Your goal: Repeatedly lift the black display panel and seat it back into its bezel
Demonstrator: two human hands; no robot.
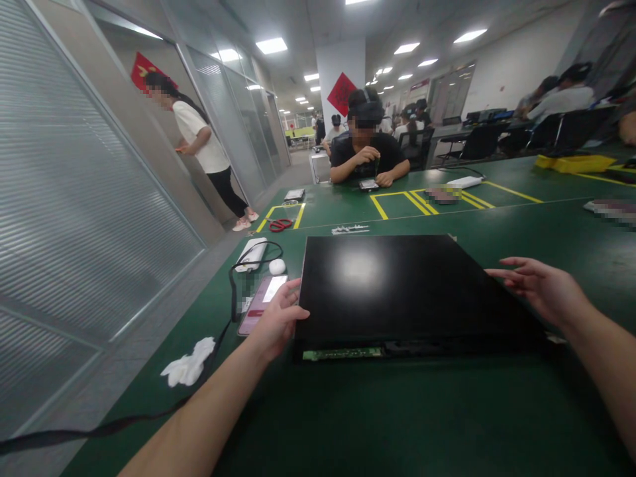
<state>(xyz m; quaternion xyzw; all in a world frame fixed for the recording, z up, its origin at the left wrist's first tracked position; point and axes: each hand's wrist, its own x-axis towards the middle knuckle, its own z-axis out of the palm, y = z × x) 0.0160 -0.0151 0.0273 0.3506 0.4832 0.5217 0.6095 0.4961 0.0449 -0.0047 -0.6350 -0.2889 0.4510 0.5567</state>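
A black display panel (pixel 397 291) with a glossy face lies in front of me, a ceiling light mirrored in it. Along its near edge runs a strip of green circuit board (pixel 342 354). My left hand (pixel 278 318) grips the panel's left edge, thumb on the front face and fingers at the side. At the opposite edge is my right hand (pixel 544 288), fingers stretched out and apart, the fingertips at the panel's rim; whether they press on it I cannot tell.
Left of the panel are a phone (pixel 256 308), a white earbud case (pixel 277 266), a white power bank (pixel 252 255), a black strap (pixel 232 291) and crumpled tissue (pixel 189 362). Beyond lie small white pieces (pixel 350 229) and red scissors (pixel 281 225). A co-worker (pixel 370 142) sits opposite.
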